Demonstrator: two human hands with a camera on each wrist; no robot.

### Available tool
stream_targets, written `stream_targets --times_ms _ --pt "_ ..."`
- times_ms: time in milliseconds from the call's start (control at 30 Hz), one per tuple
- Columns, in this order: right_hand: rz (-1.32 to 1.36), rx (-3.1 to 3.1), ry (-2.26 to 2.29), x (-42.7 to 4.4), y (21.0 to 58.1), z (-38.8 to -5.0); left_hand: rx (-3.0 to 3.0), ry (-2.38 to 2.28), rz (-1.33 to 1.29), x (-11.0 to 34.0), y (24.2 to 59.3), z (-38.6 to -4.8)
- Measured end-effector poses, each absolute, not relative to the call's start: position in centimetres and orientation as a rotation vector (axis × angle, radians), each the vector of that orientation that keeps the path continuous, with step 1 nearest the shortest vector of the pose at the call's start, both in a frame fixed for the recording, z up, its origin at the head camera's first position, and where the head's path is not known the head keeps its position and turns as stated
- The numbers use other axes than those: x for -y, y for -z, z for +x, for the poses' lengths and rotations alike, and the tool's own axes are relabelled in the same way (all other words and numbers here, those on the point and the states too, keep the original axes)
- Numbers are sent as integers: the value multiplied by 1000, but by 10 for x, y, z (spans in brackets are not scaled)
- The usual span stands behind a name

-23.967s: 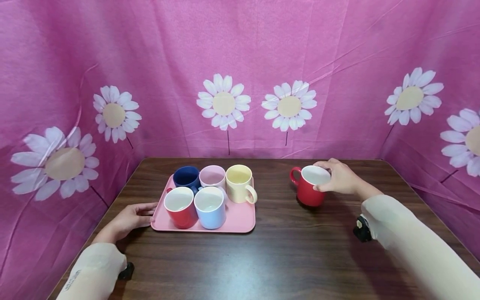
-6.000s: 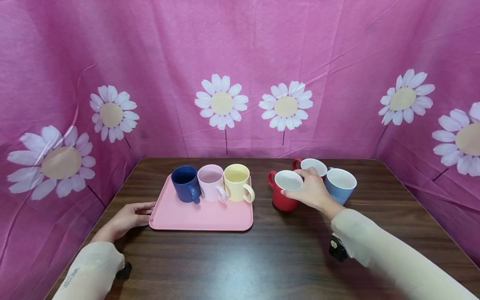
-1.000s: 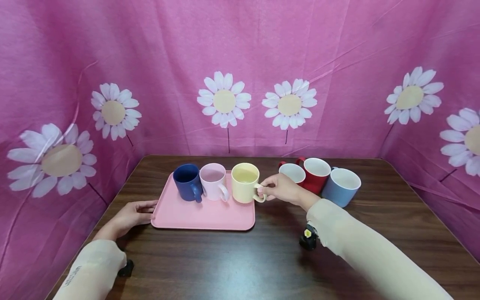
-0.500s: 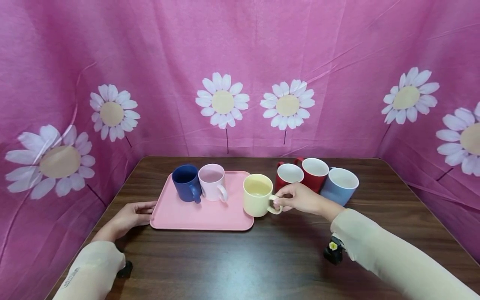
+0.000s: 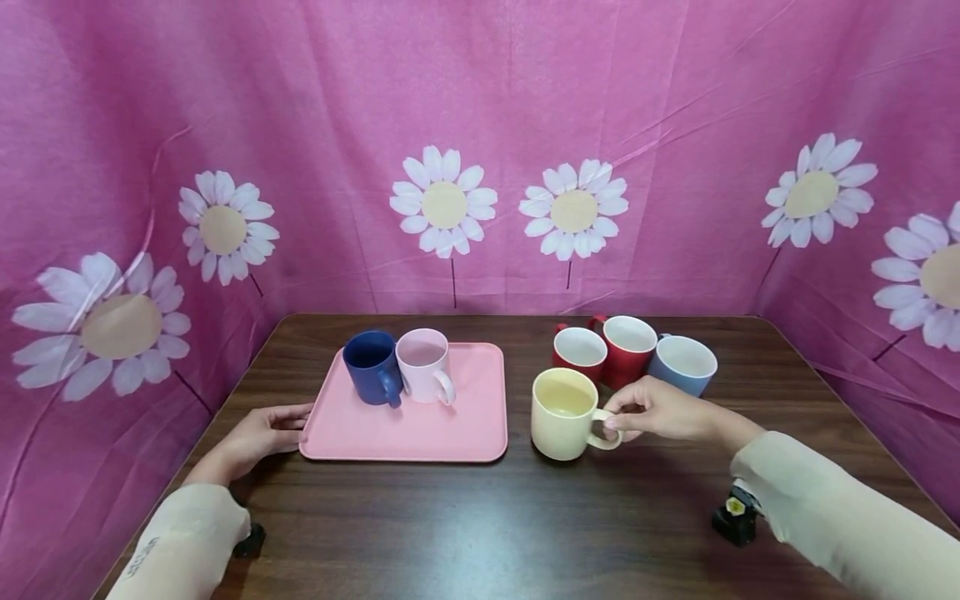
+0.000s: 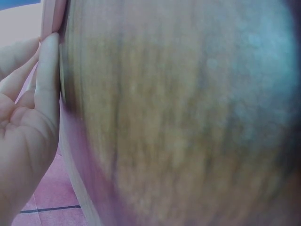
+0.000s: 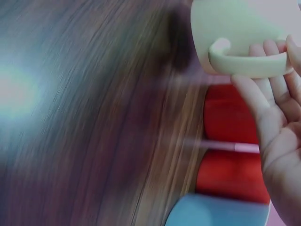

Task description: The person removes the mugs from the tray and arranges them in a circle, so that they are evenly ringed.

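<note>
My right hand (image 5: 663, 410) grips the handle of a pale yellow mug (image 5: 561, 427), upright and apparently held above the table, right of the tray. The right wrist view shows the fingers at the mug's handle (image 7: 254, 67). My left hand (image 5: 251, 440) rests at the left edge of the pink tray (image 5: 405, 442), fingers fairly straight; in the left wrist view fingertips (image 6: 49, 44) touch its rim. A dark blue mug (image 5: 371, 375) and a light pink mug (image 5: 422, 372) stand on the tray, handles toward the front right.
Behind the yellow mug stand a red mug (image 5: 579, 352), another red mug (image 5: 628, 354) and a light blue mug (image 5: 681, 368), close together on the wooden table (image 5: 465, 525). A pink cloth (image 5: 510, 100) with printed daisies encloses the back and sides.
My right hand has carried the yellow mug off the tray, to the right and toward me. Earlier, two red mugs and the light blue one went to the right side. The left hand stayed put.
</note>
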State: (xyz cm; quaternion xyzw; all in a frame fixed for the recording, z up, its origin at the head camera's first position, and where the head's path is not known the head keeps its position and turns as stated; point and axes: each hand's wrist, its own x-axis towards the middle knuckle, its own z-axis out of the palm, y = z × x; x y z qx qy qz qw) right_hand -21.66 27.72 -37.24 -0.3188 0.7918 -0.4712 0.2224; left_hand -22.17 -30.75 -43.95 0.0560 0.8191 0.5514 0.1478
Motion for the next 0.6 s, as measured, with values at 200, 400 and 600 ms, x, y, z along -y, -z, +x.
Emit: stream_targets --times_ms 200,400,600 --pt "-993 -2110 1312 -307 370 -210 -2359 -1576 152 308 440 -221" --pt "-1053 -2030 1352 -336 371 -202 -2353 -1581 146 308 440 -221" --pt "-999 -1999 1396 -366 378 -193 -2349 -1593 160 308 439 -220"
